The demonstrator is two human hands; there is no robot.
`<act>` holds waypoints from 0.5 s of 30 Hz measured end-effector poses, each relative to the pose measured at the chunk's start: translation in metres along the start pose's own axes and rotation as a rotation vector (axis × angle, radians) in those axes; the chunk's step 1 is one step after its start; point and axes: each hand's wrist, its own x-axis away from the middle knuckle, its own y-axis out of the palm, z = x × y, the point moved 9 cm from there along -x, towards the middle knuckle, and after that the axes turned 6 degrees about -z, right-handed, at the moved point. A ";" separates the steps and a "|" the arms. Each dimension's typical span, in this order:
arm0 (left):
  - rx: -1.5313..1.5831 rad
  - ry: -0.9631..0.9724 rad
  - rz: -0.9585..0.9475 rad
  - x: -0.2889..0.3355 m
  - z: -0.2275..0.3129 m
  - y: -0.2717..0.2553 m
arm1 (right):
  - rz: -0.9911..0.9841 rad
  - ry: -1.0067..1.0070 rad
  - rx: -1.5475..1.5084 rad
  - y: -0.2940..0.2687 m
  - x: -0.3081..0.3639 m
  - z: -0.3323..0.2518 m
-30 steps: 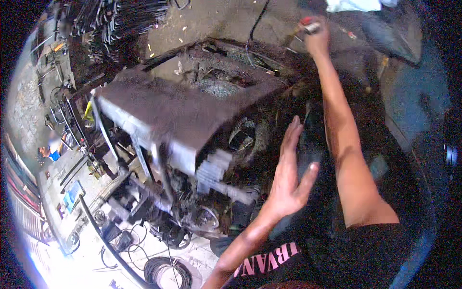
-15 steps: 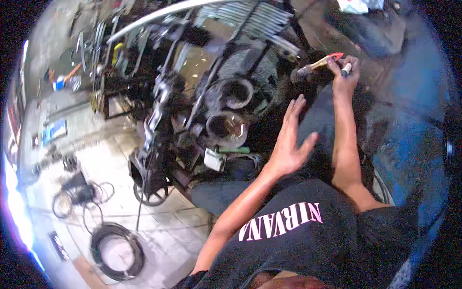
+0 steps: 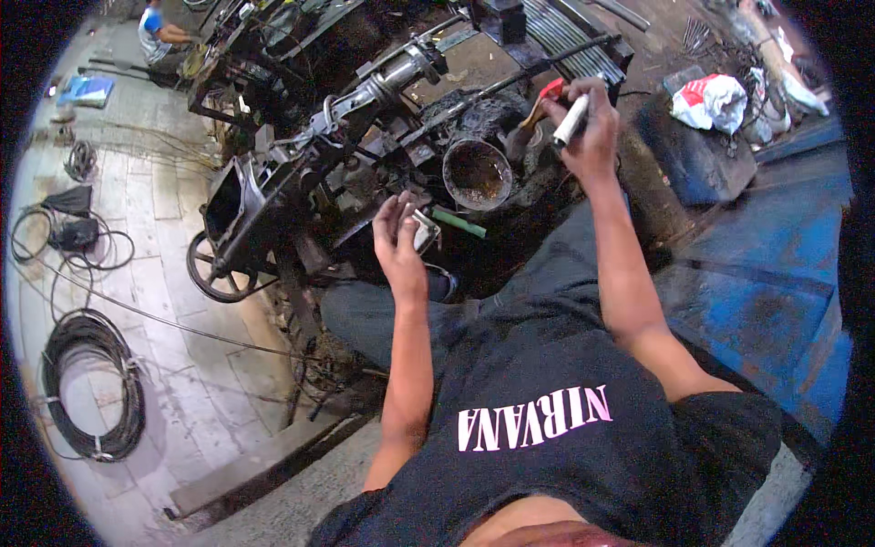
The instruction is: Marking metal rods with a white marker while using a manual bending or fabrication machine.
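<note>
In my right hand (image 3: pixel 592 137) are a paintbrush (image 3: pixel 534 113) with a red-ended handle and a short white cylinder (image 3: pixel 571 120). The brush's dark bristles point down beside a round metal housing (image 3: pixel 448 173), whose bowl-like opening holds brownish loose matter. My left hand (image 3: pixel 399 251) is raised with its fingers loosely bent and apart. It overlaps the edge of a small white container (image 3: pixel 426 232); whether it touches the container I cannot tell. A green rod (image 3: pixel 458 222) lies just right of that container.
A dark machine frame with a bare metal cylinder (image 3: pixel 401 77) and a spoked wheel (image 3: pixel 219 278) stands ahead. Coiled black cable (image 3: pixel 91 387) lies on the pale floor at left. A white-and-red plastic bag (image 3: pixel 709 102) is at far right. Another person (image 3: pixel 162 35) sits at far left.
My left hand has moved left to beside the white container. My right hand has shifted left with the paintbrush, whose bristles now point down. The whole view has turned.
</note>
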 end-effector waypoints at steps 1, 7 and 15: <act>-0.006 -0.015 0.021 0.001 0.000 -0.008 | -0.056 -0.091 0.174 0.005 -0.006 -0.009; 0.126 -0.056 0.001 0.000 -0.014 0.028 | -0.285 -0.219 0.374 0.055 -0.033 0.031; -0.028 -0.116 -0.030 0.004 -0.007 0.023 | -0.618 -0.227 0.433 0.122 0.021 0.046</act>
